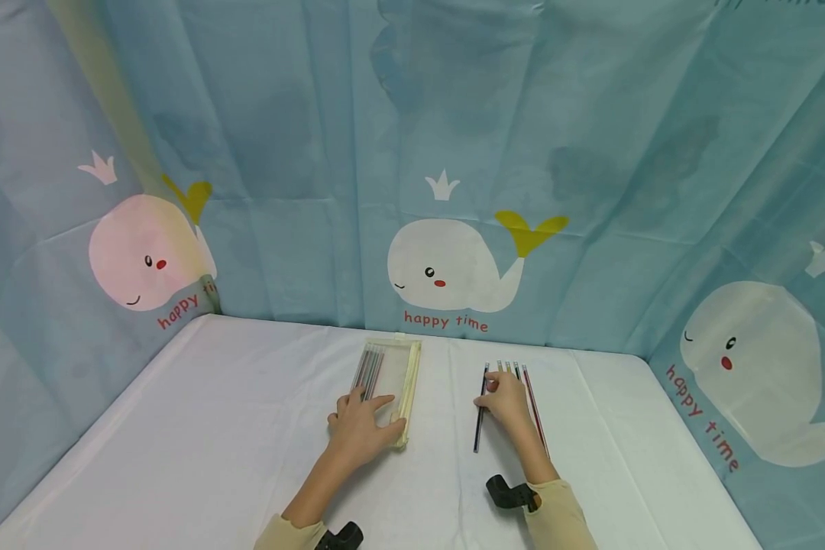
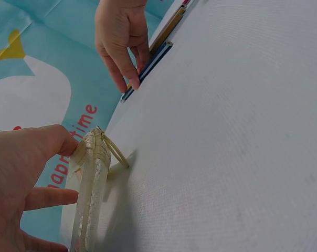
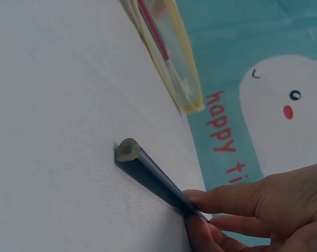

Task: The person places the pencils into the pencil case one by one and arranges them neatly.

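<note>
My left hand (image 1: 363, 428) spreads over the lower part of a clear pencil case (image 1: 396, 367) with a cream zipper edge, its thumb on the right side. In the left wrist view the thumb touches the case's zipped corner (image 2: 94, 144), and the other fingers stay fairly straight. Several thin pencils (image 1: 368, 365) show inside the case. To the right, my right hand (image 1: 505, 399) pinches a dark blue pencil (image 3: 153, 176) between thumb and fingertips. Beside it lie a red pencil (image 1: 534, 405) and a few others, partly hidden by the hand.
White cloth (image 1: 199, 428) covers the table. A blue curtain (image 1: 289, 252) with printed whales hangs along the back and both sides. Each wrist wears a black camera mount (image 1: 511, 493).
</note>
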A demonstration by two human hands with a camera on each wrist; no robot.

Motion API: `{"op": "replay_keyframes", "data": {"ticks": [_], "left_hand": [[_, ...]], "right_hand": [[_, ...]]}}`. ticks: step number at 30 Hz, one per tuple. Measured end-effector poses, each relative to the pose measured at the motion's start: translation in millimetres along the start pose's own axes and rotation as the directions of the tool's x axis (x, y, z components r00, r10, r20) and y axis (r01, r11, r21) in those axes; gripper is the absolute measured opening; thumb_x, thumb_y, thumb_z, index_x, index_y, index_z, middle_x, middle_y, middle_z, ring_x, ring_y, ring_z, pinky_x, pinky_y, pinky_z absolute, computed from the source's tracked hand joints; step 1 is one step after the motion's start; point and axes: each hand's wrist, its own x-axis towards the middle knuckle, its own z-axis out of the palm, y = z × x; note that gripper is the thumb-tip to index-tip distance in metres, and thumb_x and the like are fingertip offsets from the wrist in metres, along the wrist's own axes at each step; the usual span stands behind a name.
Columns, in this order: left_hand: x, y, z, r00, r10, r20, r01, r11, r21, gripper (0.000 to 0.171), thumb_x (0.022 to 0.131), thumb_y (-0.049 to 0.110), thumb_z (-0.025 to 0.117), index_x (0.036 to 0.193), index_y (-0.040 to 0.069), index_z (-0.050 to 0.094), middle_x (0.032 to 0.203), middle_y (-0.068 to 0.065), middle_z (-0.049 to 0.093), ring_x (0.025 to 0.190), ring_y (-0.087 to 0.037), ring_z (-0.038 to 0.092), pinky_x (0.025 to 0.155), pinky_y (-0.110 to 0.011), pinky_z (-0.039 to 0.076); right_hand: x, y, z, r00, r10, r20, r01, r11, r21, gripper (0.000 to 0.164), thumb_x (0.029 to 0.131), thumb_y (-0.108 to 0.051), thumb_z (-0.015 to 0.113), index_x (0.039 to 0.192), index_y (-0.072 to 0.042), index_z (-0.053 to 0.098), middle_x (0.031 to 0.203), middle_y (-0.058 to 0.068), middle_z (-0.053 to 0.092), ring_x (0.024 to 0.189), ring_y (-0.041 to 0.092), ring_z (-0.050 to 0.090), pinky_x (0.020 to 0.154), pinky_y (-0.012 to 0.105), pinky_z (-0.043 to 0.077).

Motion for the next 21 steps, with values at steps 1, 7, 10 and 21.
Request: {"op": "replay_keyframes", "data": {"ticks": [1,7,10,21], "left_hand": [[-0.1,0.1,-0.1,1.000,0.001,0.000,-0.001,1.000,-0.001,0.051,0.089,0.043,0.073,0.132,0.014,0.075,0.151,-0.034,0.046,0.136,-0.059,0.039,0.097,-0.077,0.033],[-0.7,0.8,-0.8,1.000,0.004,0.000,-0.004,1.000,0.001,0.051,0.090,0.042,0.073,0.132,0.013,0.075,0.151,-0.035,0.046,0.136,-0.060,0.039,0.097,-0.078,0.032],[-1.0,1.2,-1.3,1.000,0.004,0.001,-0.004,1.000,0.001,0.051,0.090,0.041,0.072,0.132,0.013,0.075,0.152,-0.035,0.045,0.136,-0.060,0.039,0.097,-0.078,0.033],[-0.6,0.9,-0.1,1.000,0.001,0.003,-0.001,1.000,0.001,0.051,0.090,0.041,0.072,0.132,0.013,0.075,0.152,-0.036,0.045,0.137,-0.060,0.038,0.097,-0.077,0.032]], "right_hand": [[0.1,0.0,-0.6,1.000,0.002,0.000,-0.002,1.000,0.007,0.054,0.078,0.004,0.085,0.127,0.015,0.066,0.094,0.019,0.068,0.082,0.027,0.060,0.070,0.037,0.054],[-0.3,-0.2,-3.4,1.000,0.024,0.012,-0.025,0.996,0.087,0.051,0.079,0.008,0.081,0.127,0.017,0.066,0.092,0.017,0.066,0.080,0.024,0.062,0.067,0.030,0.057],[-0.3,-0.4,-4.5,1.000,0.027,0.015,-0.028,0.994,0.109,0.050,0.080,0.008,0.080,0.126,0.018,0.066,0.091,0.016,0.066,0.079,0.023,0.062,0.064,0.028,0.057],[-1.7,0.5,-8.2,0.998,0.056,0.035,-0.060,0.988,0.139,0.047,0.085,0.001,0.076,0.129,0.015,0.066,0.103,0.025,0.071,0.084,0.027,0.069,0.065,0.029,0.055]]}}
